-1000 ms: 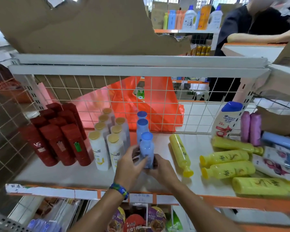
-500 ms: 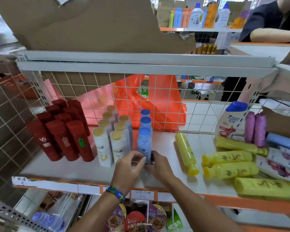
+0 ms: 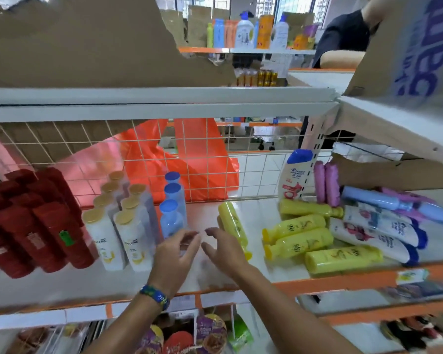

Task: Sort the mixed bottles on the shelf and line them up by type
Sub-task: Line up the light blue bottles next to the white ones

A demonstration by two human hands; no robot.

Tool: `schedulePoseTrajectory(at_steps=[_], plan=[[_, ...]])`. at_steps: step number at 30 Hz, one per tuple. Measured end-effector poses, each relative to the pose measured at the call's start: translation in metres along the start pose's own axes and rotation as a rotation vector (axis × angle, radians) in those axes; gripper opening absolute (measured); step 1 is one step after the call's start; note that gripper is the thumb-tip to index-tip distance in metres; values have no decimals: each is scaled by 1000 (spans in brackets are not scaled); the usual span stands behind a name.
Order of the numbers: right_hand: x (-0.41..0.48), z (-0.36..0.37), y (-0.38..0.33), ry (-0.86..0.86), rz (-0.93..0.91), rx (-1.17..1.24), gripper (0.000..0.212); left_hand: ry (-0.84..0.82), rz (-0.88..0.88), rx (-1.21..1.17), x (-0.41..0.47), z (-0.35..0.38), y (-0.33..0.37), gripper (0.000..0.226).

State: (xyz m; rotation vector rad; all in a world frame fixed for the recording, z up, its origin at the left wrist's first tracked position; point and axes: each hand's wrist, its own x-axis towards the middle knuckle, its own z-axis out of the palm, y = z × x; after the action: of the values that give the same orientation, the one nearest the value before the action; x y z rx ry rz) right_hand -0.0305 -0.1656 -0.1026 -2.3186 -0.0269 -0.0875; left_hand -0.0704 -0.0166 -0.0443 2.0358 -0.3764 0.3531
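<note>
- As neither hand grips anything in the head view, the left hand [image 3: 175,254] and right hand [image 3: 224,250] hang slack-fingered over the front of the white shelf board [image 3: 62,284].
- The row of three upright translucent blue plastic bottles [image 3: 171,218] stands at 12 o'clock from the left hand.
- The lone yellow plastic bottle [image 3: 232,224] lies flat at 1 o'clock from the right hand, with its long axis running 11 to 5 o'clock and its cap nearest the person.
- The right hand is nearer, so it is the likely hand to pick this bottle up; contact cannot be confirmed.

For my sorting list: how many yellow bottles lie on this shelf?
5 yellow bottles. One lies alone beside the right hand; four lie piled at the right. Others may hide underneath.
</note>
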Motion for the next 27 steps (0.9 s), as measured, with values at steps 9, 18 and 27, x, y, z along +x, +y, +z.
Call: schedulePoseTrajectory(at_steps=[9,18,27], plan=[[-25,-71,30,227,-31,-81,43,-113,45,-60,11,69,16,23],[-55,-126,85,265,40,-195,50,-123,31,-95,8,131,48,18],[-82,-150,103,388,82,-409,57,-318,115,6,0,144,58,49]])
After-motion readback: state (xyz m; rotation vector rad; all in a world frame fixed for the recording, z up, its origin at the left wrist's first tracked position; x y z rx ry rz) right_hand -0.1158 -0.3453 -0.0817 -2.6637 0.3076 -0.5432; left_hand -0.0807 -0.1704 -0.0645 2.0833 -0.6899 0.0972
